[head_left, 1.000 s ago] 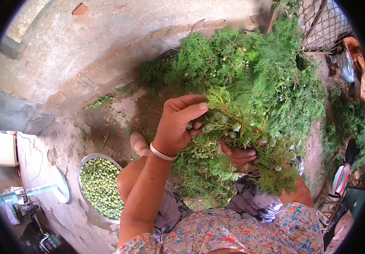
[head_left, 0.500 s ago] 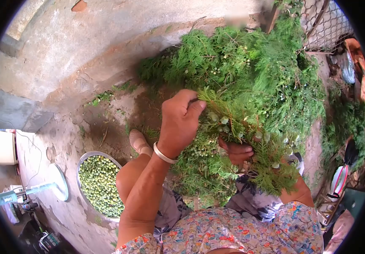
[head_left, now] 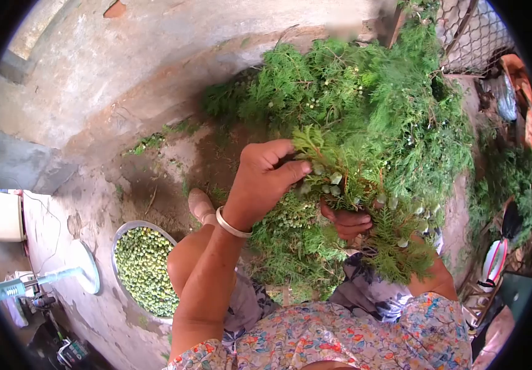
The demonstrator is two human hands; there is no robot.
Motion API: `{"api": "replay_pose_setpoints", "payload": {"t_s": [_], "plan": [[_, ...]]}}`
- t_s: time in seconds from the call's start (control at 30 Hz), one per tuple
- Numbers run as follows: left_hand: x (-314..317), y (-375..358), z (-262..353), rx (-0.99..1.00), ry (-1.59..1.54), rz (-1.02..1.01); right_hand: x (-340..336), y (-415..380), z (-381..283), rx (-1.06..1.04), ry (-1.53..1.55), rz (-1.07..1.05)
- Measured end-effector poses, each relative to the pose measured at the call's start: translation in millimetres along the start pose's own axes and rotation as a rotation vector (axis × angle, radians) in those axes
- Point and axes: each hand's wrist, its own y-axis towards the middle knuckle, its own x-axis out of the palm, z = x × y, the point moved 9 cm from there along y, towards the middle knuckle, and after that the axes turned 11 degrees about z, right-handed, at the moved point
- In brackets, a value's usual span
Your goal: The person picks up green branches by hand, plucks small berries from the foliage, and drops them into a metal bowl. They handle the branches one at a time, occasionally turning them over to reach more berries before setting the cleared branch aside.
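A leafy green sprig [head_left: 395, 243] with pale round cones lies across my right hand [head_left: 347, 221], whose fingers are wrapped round its stems. At the sprig's upper left end is my left hand [head_left: 267, 176], wearing a white bangle on the wrist. Its thumb and forefinger are pinched at the tip of the foliage, beside a few cones [head_left: 335, 179]. Behind both hands a large heap of green branches [head_left: 426, 117] covers the ground. A round metal basin [head_left: 118, 246] full of small green cones [head_left: 147, 271] stands left of my knee.
A worn wall [head_left: 155, 55] runs along the top. At the left are a pale blue fan [head_left: 84, 268] and a white box [head_left: 5, 216]. Wire mesh [head_left: 476, 40] stands at the upper right, with more branches [head_left: 507, 191] below it. My foot [head_left: 200, 205] rests near the basin.
My left hand has moved slightly down and right, its thumb now beside the cones. My right hand and the sprig have hardly moved.
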Motion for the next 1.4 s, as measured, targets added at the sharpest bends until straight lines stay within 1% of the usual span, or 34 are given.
{"api": "replay_pose_setpoints", "payload": {"t_s": [0.03,0.07,0.13,0.17,0.23,0.27,0.33,0.37,0.4,0.43,0.47,0.53,0.57,0.63,0.67,0.7,0.73,0.77,0.8,0.83,0.87,0.9,0.93,1.0,1.07,1.1,1.13,1.17,1.2,1.33,1.4], "plan": [[-6.9,0.9,-7.0,0.041,0.088,0.065,-0.3,1.6,0.2,-0.003,0.028,-0.011],[-6.7,0.9,-14.6,0.039,0.087,0.063,-0.8,2.3,0.6,-0.004,0.057,-0.023],[-18.7,1.3,-19.8,0.082,0.158,0.206,-5.6,2.4,1.6,0.009,0.103,-0.01],[-15.8,1.1,-20.2,0.081,0.158,0.206,-7.8,2.9,2.3,0.024,0.147,0.001],[-24.2,-4.5,-1.5,0.28,0.326,0.426,-10.0,5.2,2.0,0.005,0.168,0.019],[-25.1,-4.4,-1.9,0.281,0.326,0.425,-11.8,7.1,1.8,-0.015,0.187,0.036],[-32.7,-0.6,-19.7,0.085,0.144,0.433,-14.1,12.5,0.4,-0.085,0.19,-0.072],[-31.9,-0.5,-17.5,0.087,0.144,0.429,-14.3,15.1,0.8,-0.059,0.22,-0.088],[-33.9,-1.0,-22.8,-0.01,0.001,0.458,-13.0,15.6,0.5,-0.033,0.25,-0.105],[-34.7,-1.9,-29.6,-0.109,-0.141,0.484,-14.5,15.3,2.5,0.008,0.243,-0.062],[-34.4,-1.9,-28.5,-0.109,-0.142,0.481,-17.6,17.6,3.4,0.005,0.241,-0.062],[-37.2,-3.7,-34.8,-0.188,-0.212,0.518,-16.2,21.4,2.8,-0.009,0.297,-0.192],[-37.7,-3.2,-36.5,-0.188,-0.212,0.515,-14.8,18.7,2.7,-0.011,0.296,-0.191],[-46.8,-2.3,-46.4,-0.191,-0.266,0.576,-24.4,16.3,3.4,-0.039,0.221,-0.026],[-62.3,5.4,-49.8,-0.192,-0.265,0.571,-23.7,16.4,2.6,-0.044,0.22,-0.026],[-98.0,13.0,-54.8,-0.186,-0.436,0.703,-14.4,15.7,2.0,-0.035,0.178,-0.123],[-120.9,13.3,-55.1,-0.177,-0.61,0.836,-5.6,14.1,1.4,-0.021,0.135,-0.22],[-126.3,12.9,-53.7,-0.175,-0.612,0.833,-1.2,10.7,0.5,-0.017,0.111,-0.266],[-119.0,17.3,-41.3,-0.176,-0.653,0.718,3.1,7.0,-0.6,-0.014,0.086,-0.313],[-109.1,20.3,-30.5,-0.178,-0.691,0.601,-4.4,6.1,-2.5,-0.011,0.123,-0.219],[-102.9,17.4,-27.2,-0.178,-0.691,0.594,-12.5,5.0,-4.2,-0.007,0.161,-0.125],[-82.1,15.8,-21.2,-0.165,-0.709,0.456,-16.4,3.0,-4.1,0.018,0.186,-0.096],[-60.8,12.1,-14.5,-0.151,-0.723,0.32,-15.7,2.6,-3.4,0.017,0.187,-0.095],[-39.7,2.1,-12.4,-0.177,-0.735,0.283,-8.4,-0.1,-9.4,-0.091,0.148,-0.163],[-16.5,-3.9,-4.8,-0.056,-0.332,0.137,-10.2,0.5,-9.4,-0.07,0.123,-0.195],[-6.4,-4.7,-7.1,-0.057,-0.334,0.136,-8.7,-0.1,-7.9,-0.048,0.097,-0.227],[2.5,-6.6,7.9,0.181,-0.076,0.153,-7.4,-1.3,-6.1,-0.046,0.097,-0.225],[13.3,-12.6,22.1,0.415,0.187,0.169,-10.6,-1.7,-5.8,-0.076,0.139,-0.157],[18.2,-14.1,18.4,0.414,0.186,0.171,-15.5,-1.5,-6.4,-0.106,0.182,-0.089],[18.6,-16.4,4.3,0.333,0.213,0.184,-16.8,2.1,-0.2,-0.104,0.161,-0.088],[9.2,-15.8,1.7,0.303,0.276,0.27,-21.2,1.5,0.9,-0.144,0.199,-0.035]]}}
